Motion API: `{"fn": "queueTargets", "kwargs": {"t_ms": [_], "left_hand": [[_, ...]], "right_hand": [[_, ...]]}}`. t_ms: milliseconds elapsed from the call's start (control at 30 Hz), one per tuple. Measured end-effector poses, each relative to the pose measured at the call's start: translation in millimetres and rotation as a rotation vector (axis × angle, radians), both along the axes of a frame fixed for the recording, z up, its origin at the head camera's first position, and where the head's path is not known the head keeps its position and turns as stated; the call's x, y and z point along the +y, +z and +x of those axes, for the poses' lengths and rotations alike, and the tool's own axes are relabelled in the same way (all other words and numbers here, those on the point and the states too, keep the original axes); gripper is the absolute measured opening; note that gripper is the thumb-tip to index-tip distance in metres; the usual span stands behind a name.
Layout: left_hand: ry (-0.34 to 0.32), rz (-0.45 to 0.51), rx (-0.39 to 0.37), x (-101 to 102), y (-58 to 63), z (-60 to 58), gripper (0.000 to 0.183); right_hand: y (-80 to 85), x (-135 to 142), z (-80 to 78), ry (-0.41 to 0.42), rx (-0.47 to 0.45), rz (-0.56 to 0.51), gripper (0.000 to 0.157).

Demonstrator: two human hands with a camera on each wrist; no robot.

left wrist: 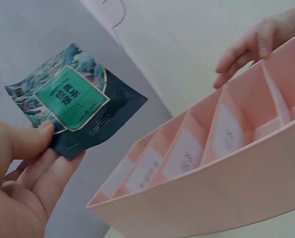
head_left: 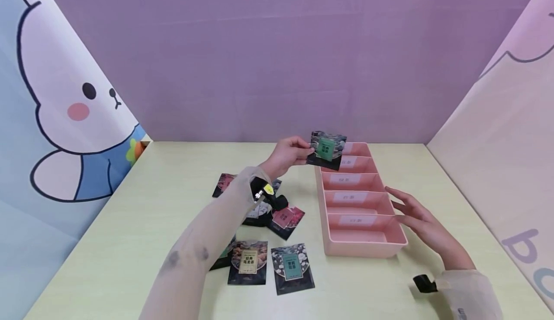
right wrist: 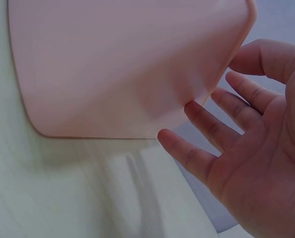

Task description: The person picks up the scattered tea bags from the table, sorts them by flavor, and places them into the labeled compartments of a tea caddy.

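Observation:
My left hand pinches a tea packet by its edge, thumb on its front. The packet is dark, with a green label facing me, and it overlaps the far end of a pink divided box in the head view. In the left wrist view the whole packet shows above the box's far corner. Along the box's right side lies my right hand, holding nothing. Its fingers are spread and loosely bent, with the tips at the side wall and rim in the right wrist view.
Left of the box, several tea packets lie on the table: a teal-labelled one, a beige-labelled one and a pink-labelled one among them. My left forearm partly covers others. White paper labels mark the box's compartments. A purple backdrop stands behind.

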State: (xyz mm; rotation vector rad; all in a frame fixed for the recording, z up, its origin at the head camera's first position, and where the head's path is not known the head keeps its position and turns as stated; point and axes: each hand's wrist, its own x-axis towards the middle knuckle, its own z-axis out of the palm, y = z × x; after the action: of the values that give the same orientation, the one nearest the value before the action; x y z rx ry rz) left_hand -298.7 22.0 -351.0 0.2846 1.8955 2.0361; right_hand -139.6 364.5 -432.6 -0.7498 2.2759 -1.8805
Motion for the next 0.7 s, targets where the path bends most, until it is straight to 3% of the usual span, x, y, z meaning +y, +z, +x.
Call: {"fn": "queueTargets", "kwargs": {"t_ms": [367, 567, 700], "left_hand": [[-0.021, 0.000, 0.037, 35, -9.9, 7.4, 0.016], [-0.014, -0.018, 0.100, 49, -16.5, 15.7, 0.006], [-0.016, -0.094, 0.167, 55, -22.1, 19.2, 0.004]], "right_hand": [[-1.8, 6, -8.0, -0.002, 0.004, 0.019, 0.058], [-2.2, 6, -7.3, -0.006, 0.004, 0.024, 0.058], [-2.3, 5, -7.2, -0.009, 0.008, 0.029, 0.058]]}}
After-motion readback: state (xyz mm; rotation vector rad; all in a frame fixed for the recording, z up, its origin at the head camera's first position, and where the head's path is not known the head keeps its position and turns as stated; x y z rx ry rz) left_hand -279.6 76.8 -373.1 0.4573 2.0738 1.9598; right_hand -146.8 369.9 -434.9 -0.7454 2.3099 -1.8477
